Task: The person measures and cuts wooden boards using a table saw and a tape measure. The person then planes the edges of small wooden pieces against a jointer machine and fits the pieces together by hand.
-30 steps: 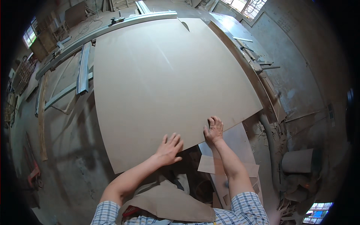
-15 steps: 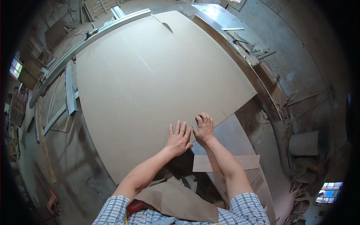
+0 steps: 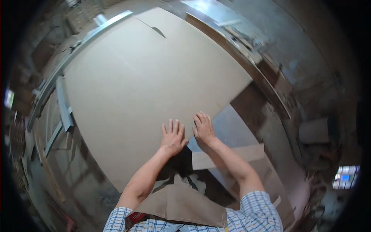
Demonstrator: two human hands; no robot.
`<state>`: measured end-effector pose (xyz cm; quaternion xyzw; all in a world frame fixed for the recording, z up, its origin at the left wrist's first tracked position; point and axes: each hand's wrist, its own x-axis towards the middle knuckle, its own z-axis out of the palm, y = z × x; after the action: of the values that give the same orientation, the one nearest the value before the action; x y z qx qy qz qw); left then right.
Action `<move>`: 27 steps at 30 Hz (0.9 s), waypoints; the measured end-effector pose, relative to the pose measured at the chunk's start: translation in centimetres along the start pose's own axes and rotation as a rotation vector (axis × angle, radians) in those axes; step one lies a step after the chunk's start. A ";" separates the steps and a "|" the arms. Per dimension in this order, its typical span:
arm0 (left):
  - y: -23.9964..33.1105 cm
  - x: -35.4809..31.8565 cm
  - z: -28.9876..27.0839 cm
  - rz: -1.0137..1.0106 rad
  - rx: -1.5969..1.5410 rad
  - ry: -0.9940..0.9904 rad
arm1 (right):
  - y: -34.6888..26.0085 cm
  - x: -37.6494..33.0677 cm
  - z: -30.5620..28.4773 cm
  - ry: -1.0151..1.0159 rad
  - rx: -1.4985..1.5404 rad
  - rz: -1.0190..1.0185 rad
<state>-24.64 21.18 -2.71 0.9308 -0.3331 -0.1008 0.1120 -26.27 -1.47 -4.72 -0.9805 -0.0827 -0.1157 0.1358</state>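
Note:
A large beige sheet of board (image 3: 135,77) lies flat in front of me. Near its far edge a curved saw blade (image 3: 159,31) stands up through it, with a thin slit running from the blade to that edge. My left hand (image 3: 172,137) rests palm down on the near edge of the board, fingers spread. Just right of it, my right hand (image 3: 203,128) is at the same edge, its slightly bent fingers on the board and its wrist over the grey metal table (image 3: 241,129). The undersides of both hands are hidden.
A long metal fence (image 3: 83,44) runs along the board's far left edge. At the right, a brown wooden strip (image 3: 228,46) lies alongside the board. A narrow beige offcut (image 3: 228,156) lies on the metal table. Beyond stands a grey cylindrical object (image 3: 315,131).
The board has slid away from me past the blade, and the slit is longer. Both hands have moved forward with it. The whole view has shifted and is somewhat blurred.

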 end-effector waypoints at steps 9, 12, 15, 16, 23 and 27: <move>-6.4 4.2 0.2 -0.047 0.091 0.006 | 1.2 -10.7 -4.5 -0.309 -0.107 0.226; -5.7 4.3 0.6 -0.041 0.109 -0.007 | 0.3 -14.8 -5.7 -0.286 -0.187 0.348; -6.1 4.3 0.7 -0.009 0.148 0.014 | -0.1 -14.8 -5.3 -0.207 -0.209 0.393; -6.0 4.3 0.7 0.002 0.165 0.025 | 0.0 -14.7 -5.1 -0.164 -0.207 0.408; -9.9 3.8 0.5 -0.067 0.143 0.079 | -0.6 -11.9 -3.5 -0.118 -0.232 0.597; -8.3 4.4 0.4 -0.015 0.099 0.028 | -0.3 -14.6 -2.2 -0.116 -0.325 0.690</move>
<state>-16.44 24.53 -5.91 0.9390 -0.3290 -0.0721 0.0697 -40.73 -3.71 -6.24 -0.9643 0.2641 -0.0190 0.0049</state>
